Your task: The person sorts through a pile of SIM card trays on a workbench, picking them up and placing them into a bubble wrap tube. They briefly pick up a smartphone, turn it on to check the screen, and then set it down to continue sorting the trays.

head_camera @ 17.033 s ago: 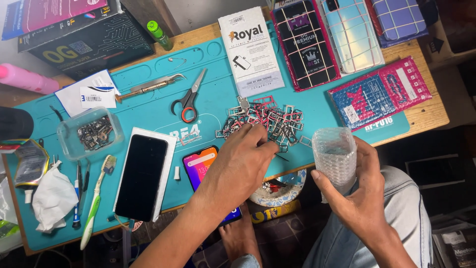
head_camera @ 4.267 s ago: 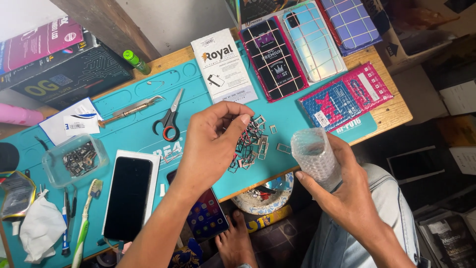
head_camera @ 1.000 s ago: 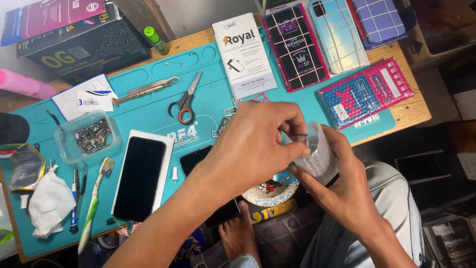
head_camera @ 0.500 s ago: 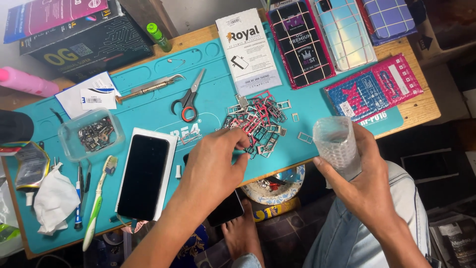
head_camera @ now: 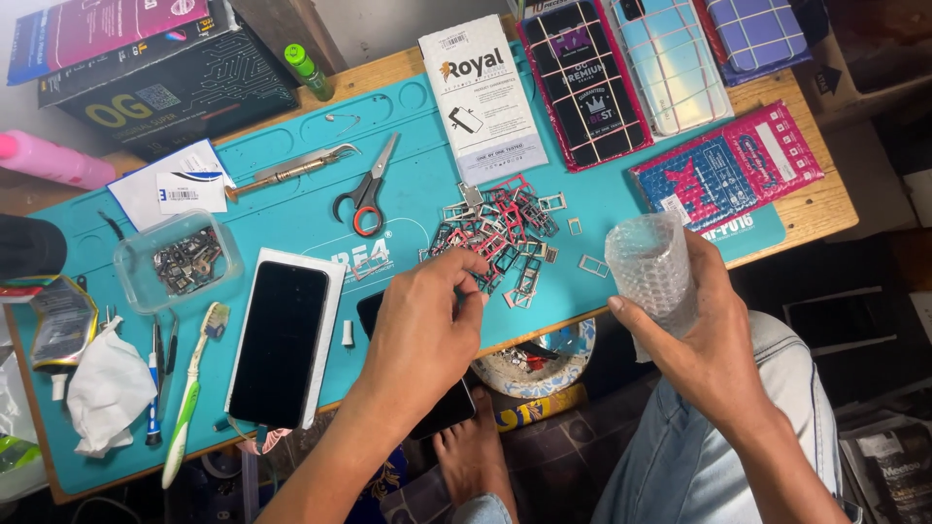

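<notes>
My left hand (head_camera: pixel 422 325) reaches over the teal work mat (head_camera: pixel 417 165), fingertips pinching at the near edge of a pile of several small metal card trays (head_camera: pixel 505 228). Whether a tray is between the fingers I cannot tell. My right hand (head_camera: pixel 704 335) holds a rolled pouch of clear bubble wrap (head_camera: pixel 652 272) upright, mouth up, just off the table's front edge above my knee. A dark phone (head_camera: pixel 442 408) lies partly hidden under my left wrist.
A phone on a white box (head_camera: pixel 282 340) lies left of my hand. Scissors (head_camera: pixel 367 189), tweezers (head_camera: pixel 291 167), a clear tub of parts (head_camera: pixel 180 262), a toothbrush (head_camera: pixel 189 393), packaged screen protectors (head_camera: pixel 485 92) and phone cases (head_camera: pixel 670 58) ring the mat. A bowl (head_camera: pixel 534 364) sits below the edge.
One second ago my left hand was at the pouch's mouth. It has since gone back left to the tray pile, and the pouch has moved slightly right.
</notes>
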